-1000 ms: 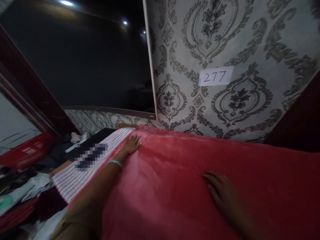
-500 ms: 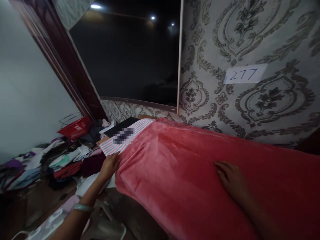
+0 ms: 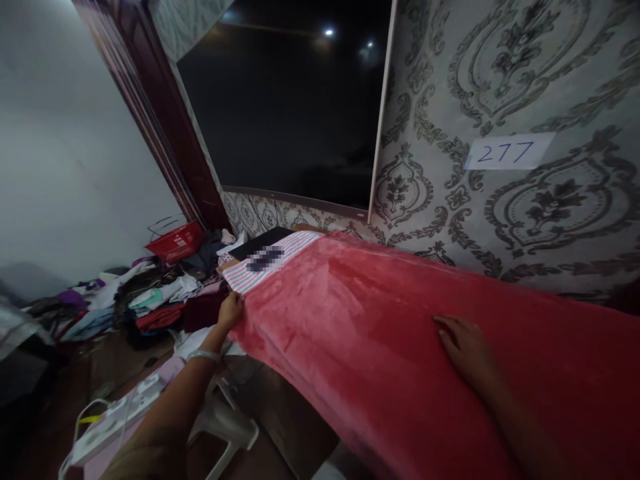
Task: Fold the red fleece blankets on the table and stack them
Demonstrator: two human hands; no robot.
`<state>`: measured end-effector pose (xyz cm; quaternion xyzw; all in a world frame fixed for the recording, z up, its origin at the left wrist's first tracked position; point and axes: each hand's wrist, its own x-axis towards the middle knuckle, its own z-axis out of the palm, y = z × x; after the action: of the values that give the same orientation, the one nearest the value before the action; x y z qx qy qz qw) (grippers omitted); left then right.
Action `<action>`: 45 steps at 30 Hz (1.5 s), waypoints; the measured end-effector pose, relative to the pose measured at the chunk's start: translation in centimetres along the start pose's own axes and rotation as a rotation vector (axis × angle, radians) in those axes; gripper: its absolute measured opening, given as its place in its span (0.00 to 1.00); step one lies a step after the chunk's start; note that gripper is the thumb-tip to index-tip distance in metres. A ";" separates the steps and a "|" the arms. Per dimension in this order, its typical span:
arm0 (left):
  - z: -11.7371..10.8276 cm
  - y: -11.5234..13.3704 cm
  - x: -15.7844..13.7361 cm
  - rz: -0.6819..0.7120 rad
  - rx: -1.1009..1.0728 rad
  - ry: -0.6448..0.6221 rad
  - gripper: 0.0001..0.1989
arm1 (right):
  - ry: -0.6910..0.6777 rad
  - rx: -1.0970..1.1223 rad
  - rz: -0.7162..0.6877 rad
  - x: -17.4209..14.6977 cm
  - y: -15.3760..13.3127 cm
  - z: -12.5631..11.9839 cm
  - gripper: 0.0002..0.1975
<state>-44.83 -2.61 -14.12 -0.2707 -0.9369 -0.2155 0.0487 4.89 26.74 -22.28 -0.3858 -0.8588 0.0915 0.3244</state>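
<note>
A red plush cloth [image 3: 370, 320] is spread over a long raised surface, with light brushed patches and slight creases toward its left end. My left hand [image 3: 231, 311] is closed on the cloth's near-left edge, beside the corner of a pink, white and grey striped cloth [image 3: 239, 275]. A blurred-out dark patch covers part of the striped cloth. Farther right, my right hand [image 3: 465, 343] rests on the red cloth, its fingers stretched out and holding nothing.
Piled clothes [image 3: 155, 300] and a red basket [image 3: 175, 241] lie at the left. Below my left arm are a white power strip [image 3: 120, 420] and a pale plastic stool [image 3: 225, 423]. A large dark screen [image 3: 295, 107] hangs on the patterned wall behind.
My left hand has shifted outward to the cloth's edge, and its fingers have closed there. My right hand stays in about the same place. The camera view has turned slightly left.
</note>
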 end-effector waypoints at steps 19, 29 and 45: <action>5.9 10.9 -4.4 0.744 0.102 -0.179 0.32 | -0.049 -0.032 0.080 0.6 -3.3 -1.5 0.19; 12.9 33.4 -0.3 0.881 0.188 -0.424 0.29 | -0.045 0.005 0.144 0.6 -3.6 -1.5 0.20; 16.2 33.6 12.0 0.587 0.328 -0.229 0.30 | 0.042 0.064 0.111 -0.6 -1.8 0.3 0.21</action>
<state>-36.83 35.74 -13.58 -0.5395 -0.8407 -0.0074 0.0462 3.92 25.15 -22.11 -0.4240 -0.8259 0.1286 0.3488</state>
